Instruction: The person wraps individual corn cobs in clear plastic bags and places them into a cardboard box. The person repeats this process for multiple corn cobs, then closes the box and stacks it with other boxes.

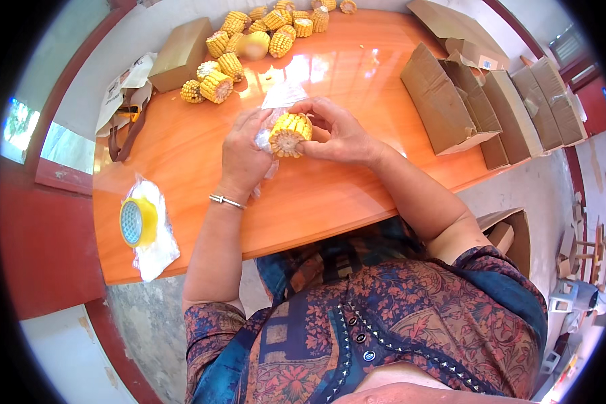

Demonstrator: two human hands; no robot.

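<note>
My right hand grips a cut piece of corn on the cob between thumb and fingers, its pale cut face turned towards me. My left hand is closed around a crumpled clear plastic bag, just left of the corn and touching or nearly touching it. Further back lies a heap of cut corn cob pieces, with a few more at its near left end. A roll of yellow adhesive tape rests on a stack of clear plastic bags at the table's left side.
The orange wooden table bears a closed cardboard box at the back left, beside a white bag with dark handles. Open cardboard boxes line its right side. Another open box stands on the floor at the right.
</note>
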